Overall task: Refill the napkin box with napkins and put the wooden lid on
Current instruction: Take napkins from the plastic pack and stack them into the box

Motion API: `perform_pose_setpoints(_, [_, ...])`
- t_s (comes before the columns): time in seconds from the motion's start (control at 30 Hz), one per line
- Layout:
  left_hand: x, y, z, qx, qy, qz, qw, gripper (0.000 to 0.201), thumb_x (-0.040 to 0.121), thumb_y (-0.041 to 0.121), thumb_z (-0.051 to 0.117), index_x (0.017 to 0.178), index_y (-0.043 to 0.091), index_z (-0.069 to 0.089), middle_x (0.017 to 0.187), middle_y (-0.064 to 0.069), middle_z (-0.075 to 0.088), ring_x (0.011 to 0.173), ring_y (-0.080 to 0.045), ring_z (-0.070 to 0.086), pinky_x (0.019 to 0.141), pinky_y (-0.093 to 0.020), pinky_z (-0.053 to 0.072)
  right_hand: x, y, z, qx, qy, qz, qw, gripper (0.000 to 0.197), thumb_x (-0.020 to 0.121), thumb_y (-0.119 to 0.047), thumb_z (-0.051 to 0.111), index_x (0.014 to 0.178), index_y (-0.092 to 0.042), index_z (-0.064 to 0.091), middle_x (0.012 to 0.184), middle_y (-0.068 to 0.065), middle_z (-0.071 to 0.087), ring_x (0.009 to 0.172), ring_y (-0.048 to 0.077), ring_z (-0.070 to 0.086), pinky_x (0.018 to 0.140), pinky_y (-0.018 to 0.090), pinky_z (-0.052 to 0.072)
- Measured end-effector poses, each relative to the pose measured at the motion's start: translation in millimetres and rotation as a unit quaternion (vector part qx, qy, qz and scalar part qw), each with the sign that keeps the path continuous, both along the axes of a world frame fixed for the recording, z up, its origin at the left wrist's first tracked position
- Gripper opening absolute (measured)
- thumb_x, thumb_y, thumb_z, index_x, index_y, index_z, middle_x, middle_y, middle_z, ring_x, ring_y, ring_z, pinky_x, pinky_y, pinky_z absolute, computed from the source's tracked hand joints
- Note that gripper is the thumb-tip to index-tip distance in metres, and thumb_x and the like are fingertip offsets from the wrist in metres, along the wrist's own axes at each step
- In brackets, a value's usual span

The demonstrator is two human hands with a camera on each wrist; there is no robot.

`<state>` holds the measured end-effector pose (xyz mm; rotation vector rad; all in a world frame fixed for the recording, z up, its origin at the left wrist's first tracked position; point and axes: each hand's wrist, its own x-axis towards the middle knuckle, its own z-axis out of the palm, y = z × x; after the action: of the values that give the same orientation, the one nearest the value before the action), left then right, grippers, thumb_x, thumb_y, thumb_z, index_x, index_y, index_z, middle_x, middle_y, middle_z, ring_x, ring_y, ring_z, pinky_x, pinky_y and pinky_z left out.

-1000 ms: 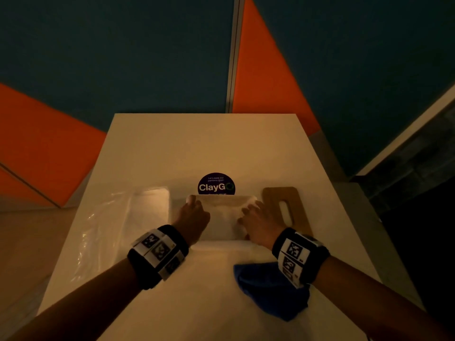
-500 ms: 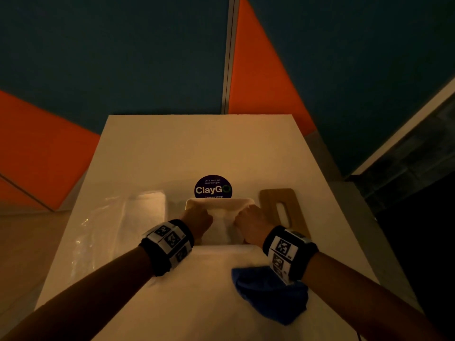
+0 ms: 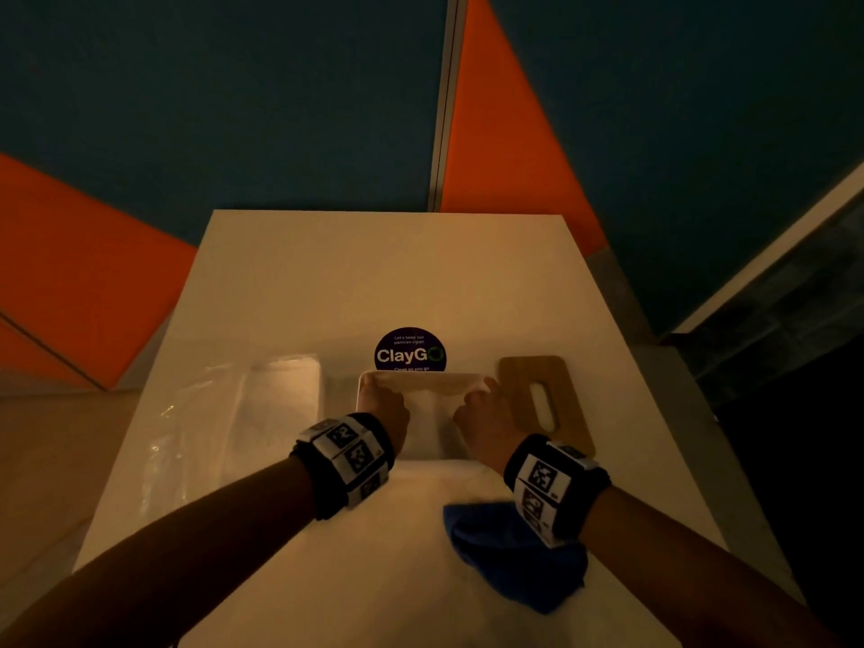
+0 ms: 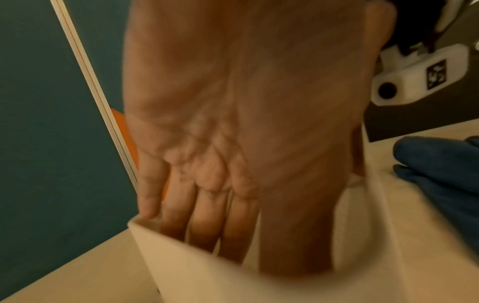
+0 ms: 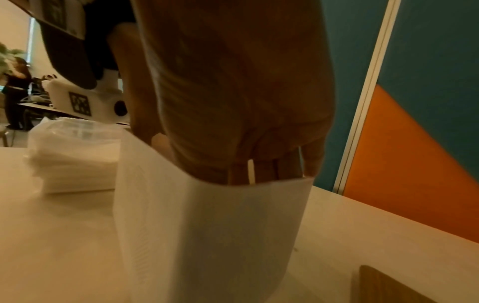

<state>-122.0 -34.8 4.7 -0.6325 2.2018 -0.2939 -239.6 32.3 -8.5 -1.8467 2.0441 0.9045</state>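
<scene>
The white napkin box [image 3: 423, 379] stands mid-table just before a round sticker. Both hands reach down into it with straight fingers. My left hand [image 3: 384, 404] is at the box's left end and my right hand [image 3: 480, 408] at its right end, with white napkins [image 3: 431, 416] between them. In the left wrist view the left hand's fingers [image 4: 204, 215] drop behind the box wall [image 4: 207, 276], tips hidden. In the right wrist view the right hand's fingers [image 5: 261, 170] also sink below the rim of the box [image 5: 207, 235]. The wooden lid [image 3: 547, 399] lies flat to the right of the box.
An opened plastic pack of napkins [image 3: 285, 395] lies left of the box and also shows as a napkin pack [image 5: 75, 160] in the right wrist view. A blue cloth [image 3: 514, 554] sits near the front right. The white table [image 3: 374, 282] meets a teal and orange wall behind.
A second ago both hands held a napkin stack at the box's top. They have since sunk into the box with it, and the far rim now shows.
</scene>
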Motion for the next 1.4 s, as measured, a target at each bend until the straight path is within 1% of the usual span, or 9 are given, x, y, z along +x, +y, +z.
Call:
perform_pose_setpoints(0.13, [10,-9,2,0.072,0.167,0.053,0.982,0.036,0.096,0.018,0.044,0.127,0.000,0.052,0.135,-0.014,0.053,0.127,-0.027,0.045,0.082,-0.007,0.032,-6,8,11,-0.027,-0.076,-0.011,0.997,0.036,0.095,-0.020,0.046,0.129,-0.015,0.057,0.137,0.006,0.055,0.135,0.025,0.039,0.120,0.041,0.005])
perform_pose_setpoints(0.2, [28,-13,9,0.123,0.290,0.115,0.942,0.043,0.090,0.029,0.057,0.128,0.009,0.053,0.139,-0.010,0.050,0.130,-0.025,0.042,0.106,-0.025,0.032,-8,12,23,-0.024,-0.144,-0.037,0.989,0.042,0.093,-0.018,0.053,0.135,-0.016,0.052,0.141,0.006,0.050,0.137,0.024,0.037,0.120,0.038,0.009])
perform_pose_setpoints(0.27, [54,-12,17,0.155,0.414,0.174,0.880,0.041,0.086,0.031,0.061,0.125,0.016,0.057,0.136,-0.006,0.053,0.127,-0.023,0.047,0.109,-0.034,0.035,-4,9,38,-0.027,-0.196,-0.074,0.977,0.047,0.091,-0.017,0.058,0.137,-0.017,0.050,0.140,0.008,0.049,0.134,0.026,0.040,0.117,0.038,0.022])
perform_pose_setpoints(0.33, [88,-14,17,0.095,0.586,0.219,0.775,0.026,0.085,0.019,0.064,0.110,0.013,0.067,0.117,-0.011,0.067,0.106,-0.025,0.064,0.091,-0.031,0.048,7,0,55,-0.051,-0.228,-0.080,0.969,0.041,0.089,-0.019,0.059,0.131,-0.019,0.055,0.134,0.009,0.053,0.125,0.028,0.049,0.106,0.039,0.039])
perform_pose_setpoints(0.4, [125,-18,13,0.025,0.606,0.326,0.725,0.019,0.087,0.013,0.061,0.103,0.009,0.071,0.106,-0.015,0.072,0.094,-0.029,0.069,0.082,-0.030,0.049,21,-13,71,-0.077,-0.262,-0.060,0.960,0.033,0.089,-0.022,0.057,0.122,-0.021,0.062,0.128,0.007,0.058,0.115,0.026,0.056,0.093,0.037,0.048])
perform_pose_setpoints(0.57, [184,-8,-35,0.042,0.398,0.509,0.763,0.041,0.090,0.027,0.057,0.121,0.002,0.058,0.126,-0.021,0.060,0.117,-0.037,0.055,0.099,-0.038,0.041,85,-59,84,-0.089,-0.325,0.031,0.941,0.023,0.088,-0.025,0.057,0.107,-0.023,0.069,0.117,0.005,0.064,0.104,0.026,0.063,0.085,0.034,0.050])
perform_pose_setpoints(0.8, [174,-11,-46,-0.006,0.409,0.551,0.728,0.049,0.085,0.032,0.061,0.121,0.001,0.050,0.121,-0.022,0.054,0.113,-0.038,0.051,0.093,-0.043,0.044,150,-96,71,-0.063,-0.322,0.094,0.940,0.026,0.090,-0.022,0.056,0.114,-0.020,0.066,0.127,0.007,0.058,0.110,0.027,0.060,0.087,0.033,0.047])
perform_pose_setpoints(1.27, [174,-21,-46,0.027,0.460,0.608,0.647,0.043,0.078,0.016,0.068,0.116,0.007,0.050,0.112,-0.022,0.062,0.101,-0.041,0.058,0.081,-0.044,0.049,130,-100,50,-0.050,-0.318,0.038,0.946,0.029,0.090,-0.024,0.055,0.118,-0.024,0.064,0.128,0.006,0.056,0.111,0.027,0.059,0.085,0.033,0.046])
perform_pose_setpoints(1.4, [172,-22,-47,0.028,0.433,0.606,0.667,0.045,0.082,0.027,0.065,0.117,0.000,0.057,0.119,-0.024,0.058,0.108,-0.040,0.054,0.087,-0.043,0.046,125,-103,49,-0.050,-0.322,0.028,0.945,0.030,0.089,-0.025,0.058,0.118,-0.023,0.064,0.128,0.005,0.056,0.111,0.026,0.059,0.088,0.035,0.048])
